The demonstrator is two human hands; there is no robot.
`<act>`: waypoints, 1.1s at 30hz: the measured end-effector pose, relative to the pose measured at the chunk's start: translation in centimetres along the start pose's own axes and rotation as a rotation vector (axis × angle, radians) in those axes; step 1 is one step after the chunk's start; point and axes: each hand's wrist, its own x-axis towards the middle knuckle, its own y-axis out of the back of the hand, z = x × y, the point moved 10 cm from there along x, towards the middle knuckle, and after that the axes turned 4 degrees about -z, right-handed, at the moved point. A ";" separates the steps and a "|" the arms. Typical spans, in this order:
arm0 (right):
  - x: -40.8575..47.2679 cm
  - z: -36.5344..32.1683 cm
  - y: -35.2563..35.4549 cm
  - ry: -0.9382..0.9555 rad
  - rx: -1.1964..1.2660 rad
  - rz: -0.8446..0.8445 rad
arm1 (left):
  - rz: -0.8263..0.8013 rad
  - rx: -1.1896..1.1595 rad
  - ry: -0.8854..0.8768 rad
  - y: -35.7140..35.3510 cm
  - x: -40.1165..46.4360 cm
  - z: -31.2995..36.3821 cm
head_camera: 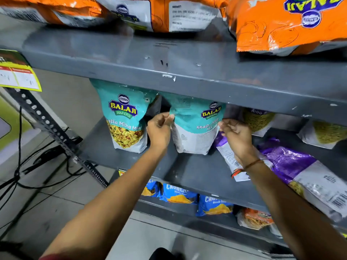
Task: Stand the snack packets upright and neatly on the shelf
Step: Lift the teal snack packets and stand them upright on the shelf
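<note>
Two teal snack packets stand upright on the grey middle shelf (pixel 116 158). The left teal packet (pixel 124 117) stands alone. My left hand (pixel 159 130) pinches the left edge of the right teal packet (pixel 195 126). My right hand (pixel 237 136) touches that packet's right edge with fingers curled. A purple packet (pixel 293 164) lies flat at the right, and another purple and white packet (pixel 228 156) lies partly under my right wrist.
Orange packets (pixel 289 25) lie flat on the top shelf (pixel 169 59). Yellowish packets (pixel 257 119) sit at the back right. Blue packets (pixel 178 194) fill the lower shelf. A slotted metal upright (pixel 54 128) and black cables (pixel 18 166) are at the left.
</note>
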 end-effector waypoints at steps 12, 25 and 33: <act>-5.1 5.4 0.0 -0.091 0.013 0.153 | -0.171 0.069 0.008 -1.3 -0.6 -3.9; -11.3 7.2 -7.6 -0.250 0.034 -0.127 | -0.214 0.188 0.504 -0.2 -1.3 -10.1; -8.0 7.4 -8.7 -0.243 0.094 -0.143 | -0.228 0.182 0.242 -0.1 -5.2 -10.5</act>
